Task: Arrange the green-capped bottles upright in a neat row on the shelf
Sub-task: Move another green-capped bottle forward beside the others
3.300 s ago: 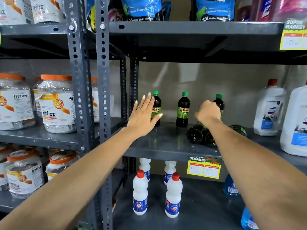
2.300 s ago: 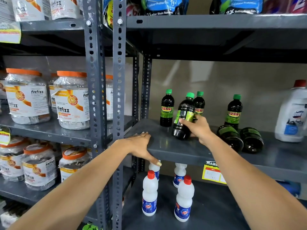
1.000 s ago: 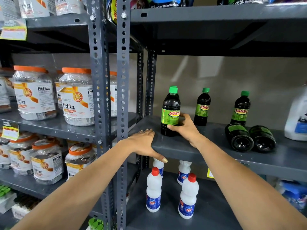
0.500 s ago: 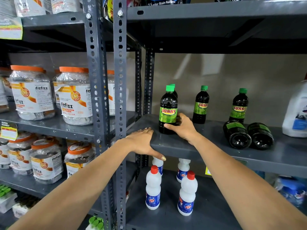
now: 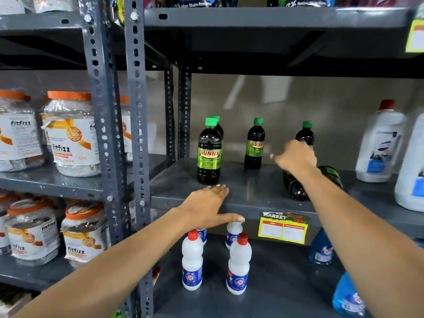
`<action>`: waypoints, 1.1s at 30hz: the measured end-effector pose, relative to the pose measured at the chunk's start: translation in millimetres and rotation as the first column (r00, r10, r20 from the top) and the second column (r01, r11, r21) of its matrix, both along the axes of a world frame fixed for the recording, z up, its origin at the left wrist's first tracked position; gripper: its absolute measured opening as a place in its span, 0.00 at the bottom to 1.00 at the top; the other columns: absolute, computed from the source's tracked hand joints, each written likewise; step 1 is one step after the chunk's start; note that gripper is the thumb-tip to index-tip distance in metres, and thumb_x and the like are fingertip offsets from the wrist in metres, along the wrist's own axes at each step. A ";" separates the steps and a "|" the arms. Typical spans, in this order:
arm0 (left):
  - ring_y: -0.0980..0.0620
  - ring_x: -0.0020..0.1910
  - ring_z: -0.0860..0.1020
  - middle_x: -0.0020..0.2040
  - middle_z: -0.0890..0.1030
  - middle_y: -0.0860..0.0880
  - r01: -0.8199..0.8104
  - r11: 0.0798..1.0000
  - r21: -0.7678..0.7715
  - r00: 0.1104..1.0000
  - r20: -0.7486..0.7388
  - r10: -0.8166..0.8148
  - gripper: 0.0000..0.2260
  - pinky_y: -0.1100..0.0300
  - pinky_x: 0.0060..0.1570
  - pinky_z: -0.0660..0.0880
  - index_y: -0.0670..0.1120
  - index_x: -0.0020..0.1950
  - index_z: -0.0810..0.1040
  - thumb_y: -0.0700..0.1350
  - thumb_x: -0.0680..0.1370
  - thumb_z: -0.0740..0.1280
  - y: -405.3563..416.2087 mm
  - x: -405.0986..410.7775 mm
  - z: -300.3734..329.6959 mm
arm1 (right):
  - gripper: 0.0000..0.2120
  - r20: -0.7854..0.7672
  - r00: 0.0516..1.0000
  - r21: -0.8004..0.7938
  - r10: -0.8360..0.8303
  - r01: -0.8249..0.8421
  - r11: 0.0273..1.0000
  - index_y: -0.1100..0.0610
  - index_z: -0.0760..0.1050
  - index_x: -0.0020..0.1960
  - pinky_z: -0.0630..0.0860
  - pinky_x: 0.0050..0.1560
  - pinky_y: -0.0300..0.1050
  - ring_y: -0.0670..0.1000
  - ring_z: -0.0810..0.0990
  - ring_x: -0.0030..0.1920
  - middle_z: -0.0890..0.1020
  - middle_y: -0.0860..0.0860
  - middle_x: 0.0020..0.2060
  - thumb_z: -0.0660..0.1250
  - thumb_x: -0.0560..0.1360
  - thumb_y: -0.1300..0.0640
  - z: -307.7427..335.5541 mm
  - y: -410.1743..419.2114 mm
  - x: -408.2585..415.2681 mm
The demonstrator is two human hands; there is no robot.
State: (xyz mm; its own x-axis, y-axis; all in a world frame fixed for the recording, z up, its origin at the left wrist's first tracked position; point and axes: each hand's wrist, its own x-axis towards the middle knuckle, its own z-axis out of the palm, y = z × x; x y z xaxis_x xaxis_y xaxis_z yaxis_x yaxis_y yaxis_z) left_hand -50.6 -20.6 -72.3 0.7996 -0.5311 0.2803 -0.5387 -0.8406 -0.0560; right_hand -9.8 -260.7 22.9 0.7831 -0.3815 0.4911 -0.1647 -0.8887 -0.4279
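On shelf (image 5: 252,193) front edge: left hand (image 5: 206,207) flat, empty. Above toppled bottles (image 5: 298,189) toward right end: right hand (image 5: 296,157) loose, blurred, holding nothing.

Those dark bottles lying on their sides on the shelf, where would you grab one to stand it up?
Probably around the body of the lying bottle, reaching in from the front and above. Its round base faces the shelf's front edge and its cap end points toward the back wall, out of sight, so the wide body is the nearest graspable part. The right hand is open above it; the left hand rests on the shelf edge.
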 end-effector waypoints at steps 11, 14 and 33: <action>0.47 0.78 0.54 0.80 0.52 0.47 -0.022 1.000 0.009 0.981 -0.195 0.024 0.52 0.49 0.74 0.58 0.44 0.80 0.50 0.77 0.68 0.57 -29.8 16.6 10.5 | 0.33 -0.415 0.905 0.235 0.088 0.014 0.972 0.61 0.75 0.59 0.82 0.49 0.54 0.61 0.82 0.50 0.81 0.60 0.53 0.71 0.66 0.37 -12.6 -50.3 10.7; 0.46 0.77 0.57 0.80 0.55 0.47 -0.029 0.999 0.021 0.983 -0.178 0.032 0.52 0.48 0.72 0.62 0.45 0.79 0.52 0.78 0.66 0.56 -31.1 18.3 11.2 | 0.36 -0.164 0.973 0.441 0.162 -0.074 0.895 0.58 0.75 0.59 0.79 0.48 0.50 0.60 0.81 0.52 0.81 0.58 0.54 0.72 0.60 0.35 -26.0 -51.3 15.4; 0.48 0.79 0.48 0.81 0.47 0.46 -0.012 0.999 0.051 0.978 -0.210 0.022 0.55 0.49 0.75 0.53 0.42 0.80 0.47 0.79 0.67 0.54 -30.6 21.6 10.4 | 0.30 0.406 0.796 0.597 0.448 -0.603 0.530 0.59 0.60 0.72 0.73 0.51 0.33 0.47 0.78 0.54 0.77 0.49 0.55 0.68 0.74 0.67 -62.7 -8.7 17.7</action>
State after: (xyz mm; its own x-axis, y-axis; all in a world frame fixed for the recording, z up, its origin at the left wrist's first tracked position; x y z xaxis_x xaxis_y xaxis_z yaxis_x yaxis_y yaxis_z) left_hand -29.1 -51.3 -61.9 0.8470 -0.5257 0.0791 -0.5284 -0.8489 0.0157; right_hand 7.9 -269.4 -39.8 0.8791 -0.2047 0.4304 0.3821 -0.2370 -0.8932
